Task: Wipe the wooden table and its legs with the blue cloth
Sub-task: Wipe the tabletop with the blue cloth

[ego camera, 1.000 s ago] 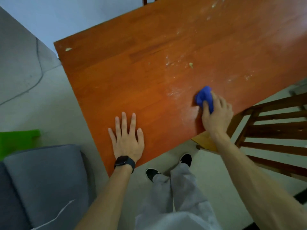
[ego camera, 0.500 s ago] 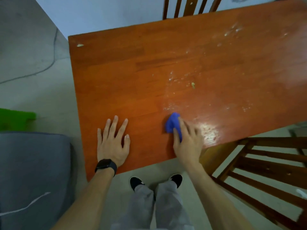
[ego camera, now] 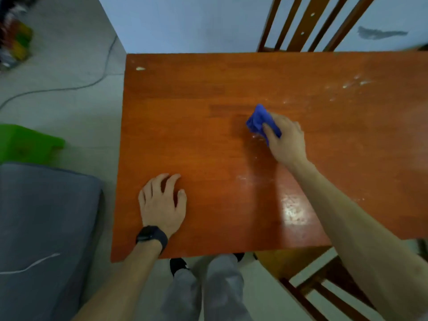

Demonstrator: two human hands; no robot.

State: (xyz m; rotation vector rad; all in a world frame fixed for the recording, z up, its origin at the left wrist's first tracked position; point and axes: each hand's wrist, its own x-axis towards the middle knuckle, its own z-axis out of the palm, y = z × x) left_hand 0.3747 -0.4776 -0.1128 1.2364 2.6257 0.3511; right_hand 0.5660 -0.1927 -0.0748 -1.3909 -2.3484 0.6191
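Observation:
The wooden table [ego camera: 185, 126] fills the middle of the head view, its orange-brown top marked with white dust and smears toward the right. My right hand [ego camera: 286, 141] grips the bunched blue cloth [ego camera: 258, 120] and presses it on the tabletop near the centre. My left hand [ego camera: 162, 202], with a black watch on the wrist, rests on the table near its front left corner, fingers loosely bent and holding nothing. The table legs are hidden under the top.
One wooden chair [ego camera: 301, 24] stands behind the table, another [ego camera: 324, 288] at the front right. A grey cushion [ego camera: 46, 228] and a green object [ego camera: 25, 142] lie left of the table. A cable [ego camera: 69, 88] runs across the floor. A white crumb [ego camera: 140, 68] sits at the far left corner.
My right hand has slid the blue cloth away from the front edge toward the middle of the table. My left hand's fingers have bent from flat. The view has swung round to face the table squarely.

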